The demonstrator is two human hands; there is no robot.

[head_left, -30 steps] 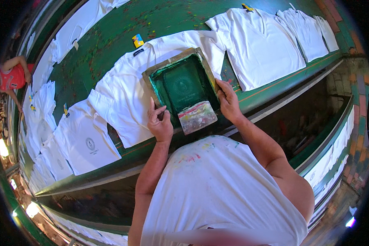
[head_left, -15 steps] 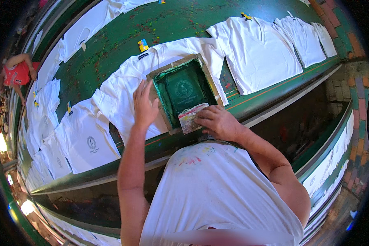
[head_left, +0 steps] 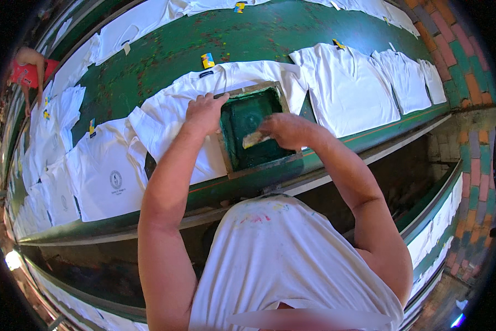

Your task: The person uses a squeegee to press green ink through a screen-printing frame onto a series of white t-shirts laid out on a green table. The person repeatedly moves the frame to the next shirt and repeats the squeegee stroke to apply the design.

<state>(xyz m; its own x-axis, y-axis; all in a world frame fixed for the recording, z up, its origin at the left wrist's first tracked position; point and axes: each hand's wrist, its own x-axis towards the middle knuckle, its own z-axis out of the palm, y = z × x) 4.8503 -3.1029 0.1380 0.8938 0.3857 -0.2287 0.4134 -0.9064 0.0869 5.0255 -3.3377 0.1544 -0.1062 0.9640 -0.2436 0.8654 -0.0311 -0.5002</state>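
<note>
A wooden-framed printing screen (head_left: 265, 166) with green mesh lies on a white T-shirt (head_left: 168, 106) spread on the green table. My left hand (head_left: 205, 113) grips the frame at its upper left corner, fingers curled over the edge. Inside the frame, my right hand (head_left: 285, 131) is closed round a squeegee (head_left: 252, 139), a short, paint-smeared block held tilted over the mesh. My right hand hides part of the squeegee and of the faint round design in the mesh.
Left of the screen lies a T-shirt with a dark round print (head_left: 116, 179). Plain white shirts (head_left: 347, 91) lie to the right. A yellow-and-blue tag (head_left: 207, 60) sits above the collar. Another person in red (head_left: 28, 74) stands at the far left. Brick paving (head_left: 466, 66) borders the right.
My right hand has lifted the squeegee from the near edge up toward the middle of the screen and tilted it. My left hand has moved from beside the frame onto its upper left corner.
</note>
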